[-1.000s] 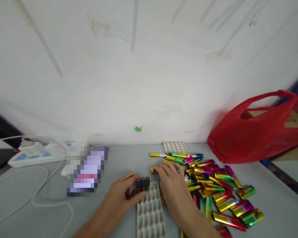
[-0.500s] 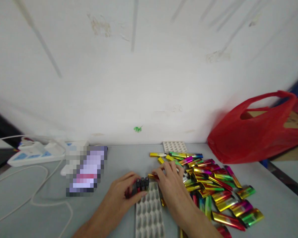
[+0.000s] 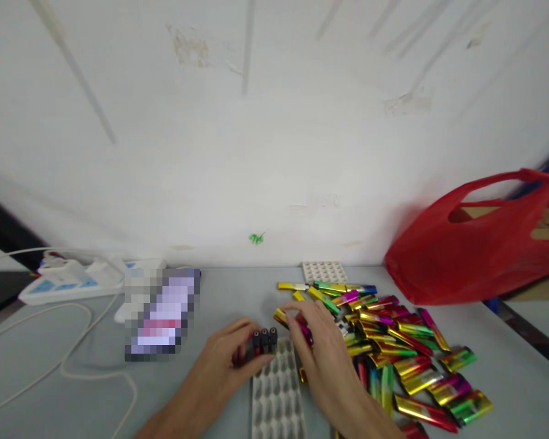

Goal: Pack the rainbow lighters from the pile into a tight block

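Several black-topped lighters (image 3: 265, 339) stand upright in the grip of my left hand (image 3: 224, 360), over the far left corner of a grey tray with rows of hollows (image 3: 278, 390). To the right of that tray, my right hand (image 3: 322, 347) has its fingers closed around a gold and purple lighter (image 3: 281, 316), whose gold end points left. A heap of shiny gold, red, green and purple lighters (image 3: 384, 329) spreads over the table beyond and to the right of my right hand.
A second pale tray (image 3: 324, 271) lies against the wall. A red plastic bag (image 3: 466, 244) stands at the right. On the left are a phone (image 3: 167, 314), a white power strip (image 3: 73, 283) and looping white cables (image 3: 89, 377).
My right hand has turned and lifted slightly, bringing the gold and purple lighter into clearer view between its fingers. My left hand keeps its hold, and the whole view has shifted slightly.
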Tool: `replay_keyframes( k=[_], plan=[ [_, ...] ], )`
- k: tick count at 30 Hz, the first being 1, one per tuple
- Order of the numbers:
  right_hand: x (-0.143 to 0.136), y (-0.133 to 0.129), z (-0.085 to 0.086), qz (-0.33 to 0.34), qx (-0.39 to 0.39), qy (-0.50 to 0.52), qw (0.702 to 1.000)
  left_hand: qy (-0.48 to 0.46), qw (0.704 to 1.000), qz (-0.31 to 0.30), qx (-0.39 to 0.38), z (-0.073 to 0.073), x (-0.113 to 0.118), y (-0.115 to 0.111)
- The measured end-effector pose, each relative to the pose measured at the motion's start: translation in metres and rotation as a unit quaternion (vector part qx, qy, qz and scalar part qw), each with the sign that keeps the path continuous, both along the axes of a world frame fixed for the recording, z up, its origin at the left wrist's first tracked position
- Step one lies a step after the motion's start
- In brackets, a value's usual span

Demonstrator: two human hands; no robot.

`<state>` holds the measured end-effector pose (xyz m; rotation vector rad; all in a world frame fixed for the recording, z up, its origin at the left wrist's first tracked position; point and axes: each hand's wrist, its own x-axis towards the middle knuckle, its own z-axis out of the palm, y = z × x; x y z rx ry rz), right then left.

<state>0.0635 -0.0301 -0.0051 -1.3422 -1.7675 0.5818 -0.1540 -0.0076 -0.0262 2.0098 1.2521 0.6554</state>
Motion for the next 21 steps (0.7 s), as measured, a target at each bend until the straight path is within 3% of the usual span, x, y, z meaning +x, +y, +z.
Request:
replay_keyframes(
  k=[5, 11, 16, 21],
  plan=[
    [-0.001, 0.002, 0.005, -0.029, -0.094, 0.124, 0.987, -0.01, 1.0, 0.006, 0.002, -0.001, 0.0, 0.0],
    [-0.001, 0.006, 0.004, -0.041, -0.12, 0.184, 0.975, -0.015, 1.0, 0.0, -0.004, 0.002, 0.001, 0.001],
    [0.0, -0.001, -0.001, -0.093, -0.088, 0.19, 0.973, -0.002, 1.0, 0.003, -0.001, 0.002, 0.001, 0.002],
    [-0.004, -0.001, -0.007, -0.093, -0.16, 0.298, 0.936, 0.0, 1.0, 0.001, 0.001, 0.001, 0.0, 0.002]
  ],
)
